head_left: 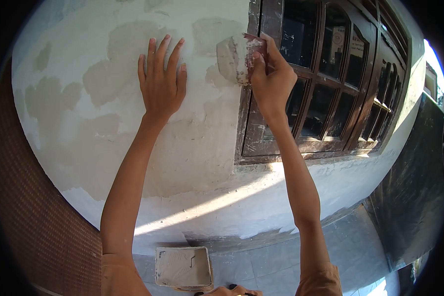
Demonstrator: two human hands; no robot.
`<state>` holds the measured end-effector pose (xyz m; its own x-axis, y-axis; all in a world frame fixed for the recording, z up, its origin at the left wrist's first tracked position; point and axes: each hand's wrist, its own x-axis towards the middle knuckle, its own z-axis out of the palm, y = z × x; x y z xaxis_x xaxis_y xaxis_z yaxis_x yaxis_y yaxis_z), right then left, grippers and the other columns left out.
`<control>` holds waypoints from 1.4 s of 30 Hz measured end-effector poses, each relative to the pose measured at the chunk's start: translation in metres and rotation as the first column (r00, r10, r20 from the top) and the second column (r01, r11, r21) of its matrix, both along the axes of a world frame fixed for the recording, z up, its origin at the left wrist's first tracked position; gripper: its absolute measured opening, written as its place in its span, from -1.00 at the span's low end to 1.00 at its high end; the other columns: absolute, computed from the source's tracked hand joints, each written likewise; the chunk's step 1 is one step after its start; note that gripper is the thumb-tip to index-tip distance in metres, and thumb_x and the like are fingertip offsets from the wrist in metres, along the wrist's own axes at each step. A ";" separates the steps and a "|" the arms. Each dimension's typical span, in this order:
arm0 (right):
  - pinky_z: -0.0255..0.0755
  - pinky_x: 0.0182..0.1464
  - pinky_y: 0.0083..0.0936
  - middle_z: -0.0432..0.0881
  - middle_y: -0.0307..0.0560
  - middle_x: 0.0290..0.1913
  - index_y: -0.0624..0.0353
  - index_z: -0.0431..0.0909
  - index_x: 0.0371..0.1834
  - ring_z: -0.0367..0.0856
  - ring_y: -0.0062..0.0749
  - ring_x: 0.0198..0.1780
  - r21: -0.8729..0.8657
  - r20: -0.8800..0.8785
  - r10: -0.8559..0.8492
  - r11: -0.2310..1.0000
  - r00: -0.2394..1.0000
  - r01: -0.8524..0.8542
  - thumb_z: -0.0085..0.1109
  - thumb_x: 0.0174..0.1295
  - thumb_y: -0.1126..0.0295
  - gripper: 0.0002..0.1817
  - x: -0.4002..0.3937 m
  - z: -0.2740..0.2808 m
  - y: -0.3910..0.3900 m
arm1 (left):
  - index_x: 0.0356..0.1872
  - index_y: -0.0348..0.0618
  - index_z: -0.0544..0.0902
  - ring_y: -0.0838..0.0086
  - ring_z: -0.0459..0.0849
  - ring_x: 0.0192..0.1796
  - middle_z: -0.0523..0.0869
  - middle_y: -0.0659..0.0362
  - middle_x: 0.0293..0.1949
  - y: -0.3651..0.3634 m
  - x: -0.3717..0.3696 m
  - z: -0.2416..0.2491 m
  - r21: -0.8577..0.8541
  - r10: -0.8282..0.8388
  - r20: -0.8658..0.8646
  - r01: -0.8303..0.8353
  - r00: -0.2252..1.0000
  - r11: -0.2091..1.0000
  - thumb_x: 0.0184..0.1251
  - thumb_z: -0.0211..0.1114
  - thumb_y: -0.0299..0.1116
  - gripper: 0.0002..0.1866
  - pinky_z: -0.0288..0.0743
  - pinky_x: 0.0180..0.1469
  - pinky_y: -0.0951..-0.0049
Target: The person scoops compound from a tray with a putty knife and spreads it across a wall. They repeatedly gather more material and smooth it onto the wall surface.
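My left hand (162,84) lies against the wall (182,163) with its fingers spread, holding nothing. My right hand (274,79) is closed on a reddish-brown putty scraper (256,47) smeared with pale putty. The scraper's edge meets the wall just left of the window frame (243,133). Beside that edge is a grey patch of putty (226,59) that looks fresh. Several other grey-beige patches mark the whitish wall around my left hand.
A rectangular tray (202,277) with pale putty in it stands low, near my feet. The dark wooden window (325,93) with glass panes fills the upper right. A brown woven panel (39,207) is at left, a dark sheet (414,182) at right. Grey floor tiles (276,254) lie below.
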<state>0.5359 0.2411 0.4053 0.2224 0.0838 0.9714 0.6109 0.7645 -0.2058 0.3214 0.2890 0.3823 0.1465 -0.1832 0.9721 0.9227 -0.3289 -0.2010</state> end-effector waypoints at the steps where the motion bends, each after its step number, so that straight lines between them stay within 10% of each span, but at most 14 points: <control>1: 0.48 -0.30 -0.62 0.69 0.17 -0.36 0.24 0.53 0.23 0.58 -0.60 -0.46 0.002 0.005 0.000 1.000 1.000 0.000 0.18 0.25 0.56 -0.56 0.008 0.004 -0.008 | 0.36 0.13 0.48 0.17 0.20 0.54 0.39 0.16 0.42 0.000 0.001 0.000 0.002 -0.005 0.005 0.005 1.000 1.000 0.41 0.07 -0.27 -0.52 -0.05 0.49 -0.04; 5: 0.50 -0.28 -0.65 0.75 0.10 -0.28 0.26 0.54 0.22 0.68 -0.52 -0.40 0.193 -0.238 0.172 0.973 0.956 -0.127 0.16 0.27 0.60 -0.59 0.009 0.007 -0.022 | 0.36 0.11 0.47 0.17 0.20 0.54 0.40 0.16 0.42 -0.001 0.001 0.000 -0.010 0.007 0.005 -0.007 1.000 1.000 0.41 0.08 -0.29 -0.51 -0.04 0.49 -0.04; 9: 0.51 -0.27 -0.63 0.75 0.11 -0.29 0.16 0.56 0.21 0.66 -0.62 -0.37 0.009 0.101 0.087 0.996 0.991 -0.088 0.16 0.26 0.60 -0.58 -0.007 -0.018 -0.008 | 0.40 0.05 0.40 0.15 0.15 0.55 0.35 0.16 0.44 0.001 0.001 -0.001 -0.014 -0.014 -0.011 0.014 1.000 1.000 0.42 0.02 -0.32 -0.49 -0.11 0.50 -0.03; 15: 0.47 -0.39 -0.69 0.75 0.00 -0.31 0.23 0.56 0.24 0.59 -0.68 -0.41 0.129 -0.220 0.201 0.976 0.954 -0.176 0.12 0.26 0.66 -0.55 0.013 -0.021 -0.029 | 0.40 0.05 0.42 0.14 0.17 0.54 0.37 0.16 0.43 0.002 -0.001 0.000 0.015 -0.017 -0.010 0.017 1.000 1.000 0.43 0.02 -0.30 -0.50 -0.07 0.49 -0.04; 19: 0.47 -0.41 -0.68 0.76 -0.12 -0.30 0.20 0.53 0.28 0.57 -0.70 -0.42 -0.080 0.116 0.017 0.997 0.993 -0.008 0.06 0.31 0.69 -0.54 -0.008 -0.041 -0.013 | 0.39 0.05 0.42 0.15 0.18 0.54 0.37 0.15 0.42 0.002 -0.003 -0.001 0.011 -0.012 -0.008 0.012 1.000 1.000 0.44 0.01 -0.30 -0.51 -0.05 0.48 -0.04; 24: 0.47 -0.23 -0.68 0.73 0.06 -0.35 0.19 0.53 0.28 0.62 -0.67 -0.32 0.085 -0.318 0.223 0.975 0.921 -0.207 0.14 0.29 0.60 -0.55 0.017 -0.034 -0.031 | 0.40 0.04 0.41 0.14 0.18 0.54 0.37 0.14 0.42 0.003 -0.001 -0.001 0.021 -0.014 -0.009 0.014 1.000 1.000 0.44 0.01 -0.30 -0.50 -0.07 0.49 -0.03; 29: 0.49 -0.28 -0.69 0.75 -0.01 -0.29 0.24 0.53 0.26 0.65 -0.64 -0.27 -0.098 0.021 0.121 0.988 0.992 -0.118 0.12 0.31 0.60 -0.58 -0.001 -0.058 -0.014 | 0.40 0.04 0.41 0.14 0.18 0.54 0.37 0.14 0.42 0.002 -0.002 -0.003 0.011 -0.020 -0.021 0.020 1.000 1.000 0.44 0.01 -0.31 -0.50 -0.07 0.48 -0.03; 33: 0.51 -0.23 -0.70 0.75 -0.05 -0.25 0.23 0.52 0.28 0.63 -0.68 -0.23 0.033 -0.241 0.090 0.996 0.966 -0.084 0.11 0.30 0.66 -0.55 0.013 -0.050 -0.030 | 0.36 0.10 0.48 0.16 0.21 0.53 0.40 0.15 0.41 0.001 0.000 -0.001 0.017 -0.005 0.010 0.005 1.000 1.000 0.43 0.04 -0.27 -0.53 -0.03 0.49 -0.04; 35: 0.52 -0.21 -0.70 0.75 -0.07 -0.23 0.22 0.52 0.29 0.61 -0.71 -0.22 0.016 -0.316 0.326 0.941 0.891 -0.338 0.10 0.30 0.67 -0.54 0.001 -0.051 -0.039 | 0.36 0.10 0.48 0.15 0.21 0.53 0.40 0.15 0.41 0.002 0.000 0.000 0.004 -0.008 -0.002 0.008 1.000 1.000 0.43 0.05 -0.27 -0.53 -0.03 0.49 -0.04; 40: 0.51 -0.22 -0.69 0.73 -0.07 -0.21 0.27 0.52 0.28 0.58 -0.70 -0.20 -0.178 -0.146 0.186 0.961 0.972 -0.211 0.12 0.34 0.63 -0.58 -0.007 -0.061 -0.016 | 0.41 0.04 0.39 0.13 0.16 0.55 0.36 0.14 0.43 0.001 -0.002 -0.001 -0.004 -0.007 -0.013 0.007 1.000 1.000 0.45 -0.01 -0.31 -0.50 -0.07 0.49 -0.05; 42: 0.52 -0.22 -0.66 0.73 -0.08 -0.19 0.28 0.52 0.27 0.60 -0.68 -0.21 0.020 -0.415 0.215 0.974 0.884 -0.227 0.13 0.33 0.63 -0.58 0.005 -0.052 -0.024 | 0.38 0.07 0.43 0.13 0.19 0.53 0.38 0.15 0.42 0.000 0.001 -0.001 0.007 -0.007 -0.004 0.007 1.000 1.000 0.43 0.02 -0.30 -0.51 -0.05 0.49 -0.04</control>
<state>0.5407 0.2171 0.3535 0.5744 0.2034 0.7929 0.2824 0.8600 -0.4251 0.3221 0.2885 0.3809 0.1489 -0.1907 0.9703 0.9196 -0.3340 -0.2068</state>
